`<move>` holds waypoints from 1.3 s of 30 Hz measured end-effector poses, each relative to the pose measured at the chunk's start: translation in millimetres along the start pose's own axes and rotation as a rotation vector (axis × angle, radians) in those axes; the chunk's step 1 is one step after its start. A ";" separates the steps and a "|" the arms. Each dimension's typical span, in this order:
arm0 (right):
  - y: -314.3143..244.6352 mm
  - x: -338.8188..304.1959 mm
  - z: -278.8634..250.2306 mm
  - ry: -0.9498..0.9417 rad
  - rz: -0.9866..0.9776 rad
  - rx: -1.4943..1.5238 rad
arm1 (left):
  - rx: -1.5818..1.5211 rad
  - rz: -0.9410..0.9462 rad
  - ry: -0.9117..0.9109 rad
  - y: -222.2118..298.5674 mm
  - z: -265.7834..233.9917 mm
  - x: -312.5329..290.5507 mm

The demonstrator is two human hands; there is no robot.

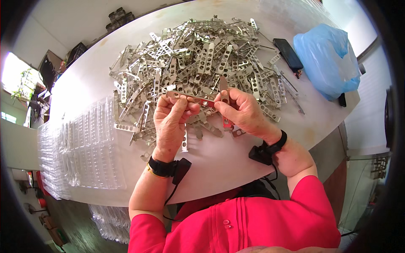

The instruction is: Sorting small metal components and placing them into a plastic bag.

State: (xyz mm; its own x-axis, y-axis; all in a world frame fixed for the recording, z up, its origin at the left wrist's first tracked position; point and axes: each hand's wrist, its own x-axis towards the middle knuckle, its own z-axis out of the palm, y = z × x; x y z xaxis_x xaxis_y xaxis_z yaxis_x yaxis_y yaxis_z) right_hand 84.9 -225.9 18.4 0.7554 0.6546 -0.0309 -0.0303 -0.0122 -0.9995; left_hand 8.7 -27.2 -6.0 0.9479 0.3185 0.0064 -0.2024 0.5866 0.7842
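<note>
My left hand [169, 122] pinches a flat metal strip with round holes [206, 102] between thumb and fingers. This strip lies nearly level, its right end reaching the fingertips of my right hand [247, 111]. A second holed metal strip [223, 84] stands upright in my right hand, its pointed end upward and its lower end showing below the fingers. Both pieces reflect some red. Just beyond my hands spreads a large heap of similar metal strips [206, 59], lying in all directions. A few loose strips rest beneath and between my hands.
On the left of the white table [202, 168] lie stacked clear plastic trays [90, 147]. More clear trays [112, 221] sit below the table edge. At the right are a dark phone [288, 55] and a blue plastic bag [325, 63]. Cables hang from both wrist devices.
</note>
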 end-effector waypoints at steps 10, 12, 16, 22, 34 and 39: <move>2.0 1.3 -6.7 0.024 -0.004 -0.075 | 0.266 0.094 -0.058 17.8 -7.7 3.6; 2.2 1.6 -7.7 0.026 -0.026 -0.118 | 0.342 0.123 -0.048 19.7 -7.9 3.0; -0.6 2.2 -7.2 0.015 -0.018 -0.231 | 0.811 0.389 -0.080 22.4 -3.1 4.9; -3.6 3.5 -11.4 -0.045 -0.076 -0.406 | 1.393 0.557 -0.309 33.2 17.0 1.2; -1.9 7.3 -17.4 0.119 -0.045 0.000 | 0.734 -0.233 -0.225 24.6 23.4 12.1; -3.2 8.7 -20.2 0.024 -0.003 0.061 | 0.260 -0.326 -0.208 -4.9 17.8 2.6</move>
State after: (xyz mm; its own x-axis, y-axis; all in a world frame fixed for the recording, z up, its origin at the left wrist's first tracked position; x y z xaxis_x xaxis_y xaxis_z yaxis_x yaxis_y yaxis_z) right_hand 104.8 -235.4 21.1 0.7709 0.6363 -0.0288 -0.0672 0.0363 -0.9971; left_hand 16.6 -42.6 1.3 0.9864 -0.0227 -0.1626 0.1572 0.4172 0.8951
